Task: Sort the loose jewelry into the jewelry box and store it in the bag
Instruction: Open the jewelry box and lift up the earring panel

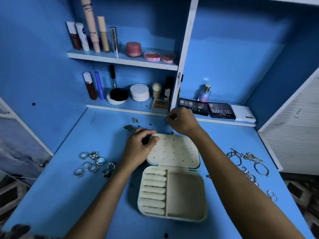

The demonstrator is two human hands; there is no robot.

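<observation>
An open cream jewelry box (pixel 186 195) lies in the middle of the blue desk, its perforated lid (pixel 174 152) folded back. My left hand (pixel 139 147) grips the lid's far left corner, thumb on the pad. My right hand (pixel 181 120) hovers beyond the lid and pinches a small thin earring. Several silver rings (pixel 94 164) lie left of the box. Bracelets and chains (pixel 248 164) lie to its right. Small earrings (pixel 131 125) are scattered behind the lid. No bag is in view.
The blue desk (pixel 86 195) has raised sides and shelves at the back with cosmetics tubes (pixel 91 31) and compacts (pixel 139 92). Eyeshadow palettes (pixel 221 110) and a perfume bottle (pixel 205 94) stand on the low right ledge.
</observation>
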